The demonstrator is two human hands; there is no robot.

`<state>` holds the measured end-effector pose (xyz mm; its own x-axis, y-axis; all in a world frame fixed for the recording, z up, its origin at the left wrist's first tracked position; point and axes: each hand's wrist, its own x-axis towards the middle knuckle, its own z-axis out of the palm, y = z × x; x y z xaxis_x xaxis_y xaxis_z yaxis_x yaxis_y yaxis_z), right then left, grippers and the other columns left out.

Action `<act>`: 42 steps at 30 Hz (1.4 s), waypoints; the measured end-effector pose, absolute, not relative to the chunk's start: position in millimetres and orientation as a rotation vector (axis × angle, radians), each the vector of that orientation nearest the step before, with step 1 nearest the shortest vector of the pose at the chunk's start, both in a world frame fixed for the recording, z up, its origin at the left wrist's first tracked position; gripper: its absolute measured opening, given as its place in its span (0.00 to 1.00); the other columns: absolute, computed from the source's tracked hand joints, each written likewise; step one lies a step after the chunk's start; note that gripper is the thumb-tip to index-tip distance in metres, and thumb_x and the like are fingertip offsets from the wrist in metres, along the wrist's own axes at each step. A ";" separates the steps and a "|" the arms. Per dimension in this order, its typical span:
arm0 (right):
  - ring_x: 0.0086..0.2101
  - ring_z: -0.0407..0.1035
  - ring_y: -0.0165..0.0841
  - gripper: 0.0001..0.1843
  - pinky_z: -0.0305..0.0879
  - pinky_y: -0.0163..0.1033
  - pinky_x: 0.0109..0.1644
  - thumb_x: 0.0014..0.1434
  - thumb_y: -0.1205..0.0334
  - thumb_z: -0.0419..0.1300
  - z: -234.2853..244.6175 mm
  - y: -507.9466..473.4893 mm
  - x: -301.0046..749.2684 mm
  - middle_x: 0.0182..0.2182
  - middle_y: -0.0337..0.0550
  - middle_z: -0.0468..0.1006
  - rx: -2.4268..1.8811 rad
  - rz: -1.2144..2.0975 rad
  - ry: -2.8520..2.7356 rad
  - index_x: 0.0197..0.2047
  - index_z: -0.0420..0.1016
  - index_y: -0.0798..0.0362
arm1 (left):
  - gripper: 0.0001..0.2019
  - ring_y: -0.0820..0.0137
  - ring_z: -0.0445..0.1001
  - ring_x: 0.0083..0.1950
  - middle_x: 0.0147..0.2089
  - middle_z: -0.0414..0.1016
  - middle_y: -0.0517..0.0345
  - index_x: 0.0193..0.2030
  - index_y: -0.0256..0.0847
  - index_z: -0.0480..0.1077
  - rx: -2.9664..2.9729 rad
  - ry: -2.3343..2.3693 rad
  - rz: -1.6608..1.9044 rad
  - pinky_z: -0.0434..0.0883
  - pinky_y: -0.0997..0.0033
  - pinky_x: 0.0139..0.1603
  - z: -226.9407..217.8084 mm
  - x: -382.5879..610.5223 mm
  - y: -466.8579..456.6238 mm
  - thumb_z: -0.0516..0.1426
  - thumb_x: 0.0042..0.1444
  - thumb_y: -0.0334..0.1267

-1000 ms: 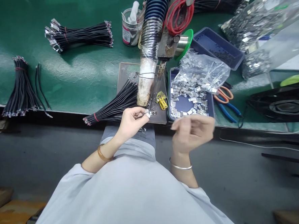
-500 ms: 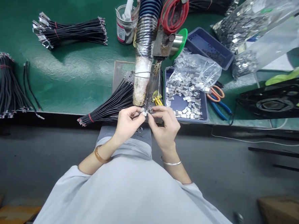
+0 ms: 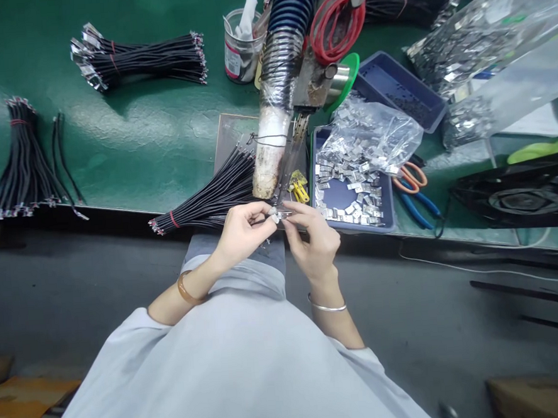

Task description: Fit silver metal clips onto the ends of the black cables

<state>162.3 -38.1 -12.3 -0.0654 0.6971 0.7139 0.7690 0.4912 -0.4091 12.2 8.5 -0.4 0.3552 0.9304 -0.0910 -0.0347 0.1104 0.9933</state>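
Note:
Near the table's front edge my two hands meet, fingertips almost touching. My right hand point(image 3: 315, 239) pinches a small silvery metal connector point(image 3: 284, 214) between thumb and finger. The thumb and fingers of my left hand point(image 3: 243, 231) are pressed together at the connector's left end; what they hold is too small to make out. Behind the left hand lies a fanned bundle of black cables point(image 3: 203, 204), tied with a red band. Just above my fingers are a soldering fixture point(image 3: 297, 132) and the taped white end of a hose point(image 3: 268, 153).
Right of my hands, a blue tray point(image 3: 388, 208) holds loose metal connectors and a clear bag point(image 3: 378, 133). Beyond it lie orange-and-blue pliers point(image 3: 415, 197) and a black fan point(image 3: 519, 197). More cable bundles point(image 3: 142, 61) and a tub point(image 3: 241, 57) stand farther back.
The whole view has shifted slightly, so the table things appear a little farther right. My right hand has moved slightly right and down; the metal connector shows more clearly between the hands.

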 end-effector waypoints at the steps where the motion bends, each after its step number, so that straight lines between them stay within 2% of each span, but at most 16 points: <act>1: 0.40 0.83 0.33 0.05 0.77 0.36 0.39 0.69 0.69 0.59 -12.7 -37.8 163.1 0.41 0.45 0.86 -1.224 -0.124 -1.838 0.42 0.72 0.48 | 0.07 0.79 0.51 0.22 0.19 0.54 0.68 0.26 0.37 0.71 1.249 0.926 0.881 0.49 0.76 0.24 -0.2 10.6 9.3 0.60 0.48 0.38; 7: 0.31 0.80 0.30 0.04 0.74 0.35 0.33 0.70 0.64 0.58 -16.9 -39.6 163.2 0.33 0.40 0.84 -1.208 -0.153 -1.796 0.41 0.71 0.48 | 0.08 0.75 0.64 0.26 0.24 0.69 0.62 0.33 0.37 0.75 1.385 0.814 0.812 0.63 0.76 0.29 3.6 -3.0 10.3 0.63 0.54 0.40; 10: 0.24 0.73 0.27 0.05 0.70 0.32 0.28 0.69 0.61 0.60 -16.7 -40.1 159.2 0.27 0.33 0.77 -1.303 0.094 -1.555 0.39 0.70 0.48 | 0.03 0.71 0.72 0.32 0.31 0.78 0.56 0.34 0.38 0.76 1.576 0.831 0.922 0.69 0.73 0.36 4.7 -8.7 7.4 0.64 0.55 0.35; 12: 0.20 0.68 0.25 0.07 0.66 0.30 0.24 0.68 0.60 0.60 -15.0 -38.2 155.9 0.24 0.29 0.71 -1.349 0.365 -1.419 0.37 0.68 0.48 | 0.04 0.69 0.75 0.35 0.34 0.81 0.54 0.33 0.39 0.77 1.679 0.799 0.934 0.70 0.72 0.39 3.9 -11.2 6.5 0.61 0.58 0.33; 15: 0.17 0.65 0.24 0.08 0.62 0.28 0.20 0.67 0.59 0.60 -12.6 -34.8 151.5 0.21 0.26 0.68 -1.351 0.630 -1.370 0.36 0.66 0.48 | 0.07 0.73 0.72 0.28 0.27 0.78 0.58 0.32 0.39 0.75 1.668 0.744 0.832 0.67 0.75 0.32 0.9 -12.5 7.0 0.58 0.61 0.33; 18: 0.19 0.67 0.24 0.07 0.66 0.29 0.23 0.65 0.59 0.62 -12.3 -35.6 149.2 0.22 0.28 0.71 -1.389 0.517 -1.401 0.35 0.68 0.49 | 0.09 0.76 0.68 0.22 0.22 0.73 0.62 0.30 0.38 0.72 1.538 0.747 0.811 0.64 0.77 0.27 -2.4 -10.3 7.2 0.56 0.62 0.35; 21: 0.17 0.65 0.24 0.06 0.63 0.29 0.22 0.67 0.59 0.61 -11.8 -41.3 150.5 0.22 0.29 0.71 -1.421 0.300 -1.430 0.37 0.72 0.49 | 0.09 0.76 0.68 0.22 0.21 0.72 0.62 0.31 0.37 0.73 1.465 0.800 0.848 0.64 0.78 0.26 -3.9 -6.8 6.5 0.56 0.62 0.36; 25: 0.15 0.57 0.23 0.03 0.58 0.30 0.21 0.65 0.60 0.64 -8.0 -48.3 154.8 0.17 0.26 0.66 -1.423 0.134 -1.609 0.41 0.77 0.49 | 0.11 0.76 0.66 0.21 0.20 0.70 0.62 0.30 0.37 0.73 1.398 0.782 0.834 0.63 0.77 0.25 -1.9 -6.4 7.5 0.57 0.61 0.39; 27: 0.15 0.56 0.23 0.01 0.59 0.30 0.22 0.64 0.62 0.64 -6.0 -49.2 155.4 0.16 0.26 0.65 -1.423 0.179 -1.677 0.39 0.77 0.49 | 0.11 0.76 0.65 0.21 0.20 0.70 0.62 0.29 0.37 0.74 1.419 0.763 0.810 0.63 0.77 0.26 -0.3 -8.1 8.9 0.58 0.61 0.40; 29: 0.16 0.58 0.23 0.04 0.58 0.29 0.22 0.64 0.64 0.63 -4.8 -48.8 154.6 0.17 0.27 0.65 -1.463 0.272 -1.648 0.35 0.76 0.50 | 0.11 0.76 0.65 0.22 0.20 0.70 0.62 0.30 0.37 0.75 1.489 0.762 0.787 0.62 0.76 0.27 0.2 -9.7 10.0 0.58 0.61 0.39; 32: 0.16 0.57 0.23 0.08 0.54 0.28 0.20 0.63 0.60 0.62 -4.2 -47.4 153.6 0.17 0.27 0.64 -1.515 0.424 -1.505 0.32 0.73 0.50 | 0.09 0.76 0.62 0.24 0.22 0.70 0.62 0.30 0.36 0.77 1.534 0.789 0.796 0.61 0.75 0.28 -2.3 -9.0 9.8 0.60 0.57 0.38; 34: 0.16 0.57 0.22 0.10 0.54 0.28 0.19 0.64 0.57 0.62 -4.6 -47.1 154.2 0.18 0.27 0.63 -1.483 0.423 -1.386 0.32 0.72 0.50 | 0.09 0.77 0.58 0.24 0.21 0.66 0.64 0.30 0.36 0.78 1.470 0.832 0.834 0.58 0.75 0.27 -5.5 -5.9 8.6 0.61 0.54 0.39; 36: 0.15 0.57 0.22 0.09 0.55 0.28 0.19 0.66 0.54 0.61 -5.7 -47.6 155.5 0.18 0.26 0.64 -1.386 0.335 -1.264 0.37 0.72 0.50 | 0.09 0.78 0.54 0.23 0.19 0.61 0.66 0.29 0.35 0.78 1.368 0.873 0.868 0.54 0.75 0.25 -8.2 -1.7 7.3 0.62 0.52 0.40; 38: 0.14 0.60 0.22 0.07 0.57 0.28 0.19 0.69 0.55 0.59 -7.5 -48.7 156.8 0.19 0.26 0.69 -1.302 0.260 -1.191 0.44 0.70 0.48 | 0.10 0.79 0.53 0.22 0.19 0.60 0.66 0.28 0.35 0.77 1.270 0.891 0.883 0.52 0.74 0.25 -9.3 2.1 6.9 0.62 0.50 0.41; 40: 0.16 0.67 0.24 0.04 0.65 0.29 0.22 0.70 0.59 0.57 -9.9 -49.8 157.4 0.24 0.29 0.77 -1.289 0.213 -1.197 0.48 0.69 0.47 | 0.10 0.79 0.55 0.22 0.20 0.63 0.64 0.28 0.35 0.78 1.208 0.894 0.877 0.52 0.75 0.24 -9.0 4.6 7.7 0.62 0.49 0.42; 42: 0.24 0.78 0.28 0.04 0.76 0.33 0.31 0.69 0.64 0.59 -12.7 -50.3 157.5 0.32 0.35 0.84 -1.320 0.151 -1.290 0.47 0.71 0.47 | 0.10 0.79 0.56 0.22 0.21 0.65 0.63 0.27 0.35 0.77 1.191 0.901 0.868 0.52 0.75 0.24 -8.2 5.9 9.3 0.62 0.48 0.41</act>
